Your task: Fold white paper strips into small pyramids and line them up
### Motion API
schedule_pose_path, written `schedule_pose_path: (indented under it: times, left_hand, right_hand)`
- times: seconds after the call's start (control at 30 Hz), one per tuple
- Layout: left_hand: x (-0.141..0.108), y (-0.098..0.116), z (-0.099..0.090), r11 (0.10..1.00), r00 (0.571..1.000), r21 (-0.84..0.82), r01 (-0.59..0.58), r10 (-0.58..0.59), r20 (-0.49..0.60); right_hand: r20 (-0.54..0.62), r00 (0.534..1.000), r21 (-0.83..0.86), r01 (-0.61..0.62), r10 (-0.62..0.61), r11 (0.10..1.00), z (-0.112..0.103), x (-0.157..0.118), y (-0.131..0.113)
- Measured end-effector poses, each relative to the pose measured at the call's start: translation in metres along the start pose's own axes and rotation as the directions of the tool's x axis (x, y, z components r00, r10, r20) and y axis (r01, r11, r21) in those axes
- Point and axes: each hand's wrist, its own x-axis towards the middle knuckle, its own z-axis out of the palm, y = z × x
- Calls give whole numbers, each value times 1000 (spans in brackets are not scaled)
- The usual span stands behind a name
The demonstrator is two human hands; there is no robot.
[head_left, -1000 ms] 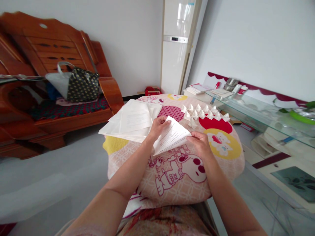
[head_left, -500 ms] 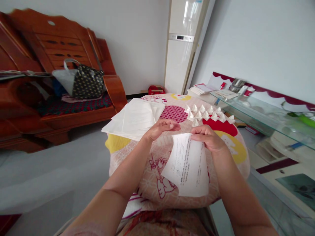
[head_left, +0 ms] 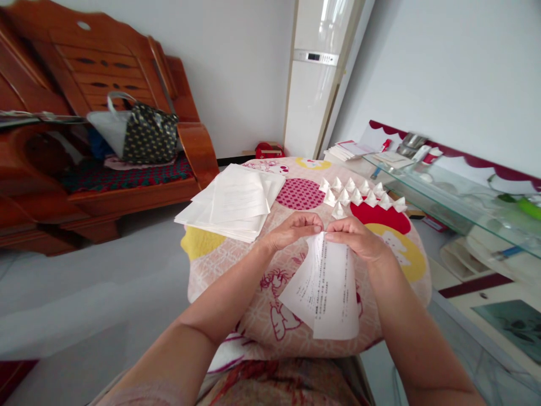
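A printed sheet of paper hangs from my fingers over the near part of the cloth-covered table. My left hand pinches its top edge, fingertips almost touching those of my right hand, which grips the same edge just to the right. Between them the paper is gathered into a fold. Left of my hands lies a pile of white sheets. Several small folded white paper pieces stand in rows beyond my right hand.
Along the right runs a glass shelf with metal containers and a stack of papers at its far end. A wooden sofa with a dark patterned bag stands at left. Behind the table is a tall white cabinet-like unit.
My left hand has moved right and closed on the top edge of the sheet beside my right hand. The sheet's upper part is now drawn together. The view has shifted slightly.
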Motion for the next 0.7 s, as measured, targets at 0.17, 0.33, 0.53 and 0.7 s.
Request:
schedule_pose_path:
  times: [0.17, 0.33, 0.53, 0.7]
  left_hand:
    - [1, 1, 5, 1000, 1000, -7, 4, -4, -8]
    - [2, 3, 9, 1000, 1000, -3, -3, 3, -1]
    - [2, 4, 12, 999, 1000, -30, -17, 17, -18]
    - [2, 4, 14, 999, 998, -27, -27, 25, -51]
  right_hand:
    - [-29, 999, 2, -16, 16, 1000, 1, -1, 1]
    - [-34, 999, 8, -13, 14, 1000, 1, -1, 4]
    - [-74, 997, 42, -33, 36, 999, 4, -1, 5]
    - [-129, 991, 79, -16, 26, 997, 6, -1, 8]
